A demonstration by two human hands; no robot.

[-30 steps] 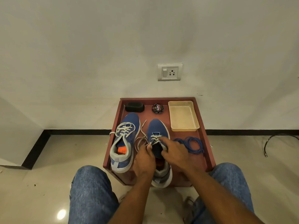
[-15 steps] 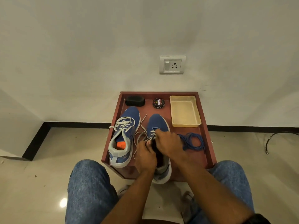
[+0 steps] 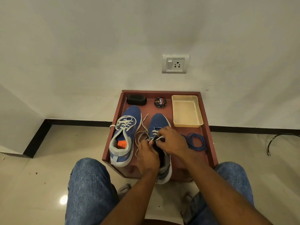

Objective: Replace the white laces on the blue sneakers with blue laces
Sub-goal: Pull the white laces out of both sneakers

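**Unlacing right shoe, white lace part-way out**

Right hand has slid up the shoe since a second ago, from the tongue to the upper eyelets, and the view has tipped down a bit. Nearest, centre frame: left hand curled on the right shoe at the collar, apparently pinning it so it won't lift; exact grip is hidden. Right hand pinches the white lace at an eyelet, likely drawing a crossing loose. Freed lace trails left between the shoes. Left shoe sits just beside, fully laced, untouched. Blue laces lie coiled right of the hands, within reach for the relacing. Far edge of the stand: tray, polish tin, brush.
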